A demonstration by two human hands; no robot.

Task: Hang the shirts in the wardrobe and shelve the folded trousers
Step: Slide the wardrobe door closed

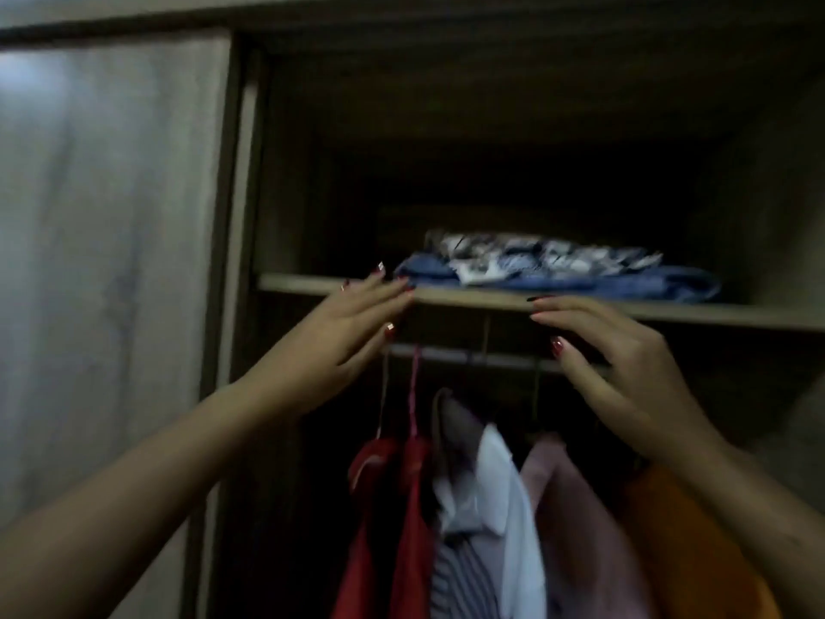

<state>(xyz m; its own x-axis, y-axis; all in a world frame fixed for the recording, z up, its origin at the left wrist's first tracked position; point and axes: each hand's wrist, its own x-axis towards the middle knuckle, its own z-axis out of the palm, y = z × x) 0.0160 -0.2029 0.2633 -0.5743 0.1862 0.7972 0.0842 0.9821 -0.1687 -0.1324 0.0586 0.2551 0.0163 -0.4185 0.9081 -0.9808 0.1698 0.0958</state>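
Note:
Folded trousers lie stacked on the wardrobe shelf [491,299]: a blue pair [625,285] below and a blue-and-white patterned pair [527,256] on top. My left hand [348,332] is raised at the shelf's front edge, left of the stack, fingers straight and holding nothing. My right hand [625,368] hovers just under the shelf edge, fingers loosely extended and empty. Under the shelf a rail [482,357] carries hung shirts: red [402,507], white striped [491,507], pink [576,529] and orange [678,542].
A pale sliding door [111,239] covers the wardrobe's left half, its frame [236,216] beside the open bay. The back of the shelf space is dark. The wardrobe's side wall [768,194] rises at the right.

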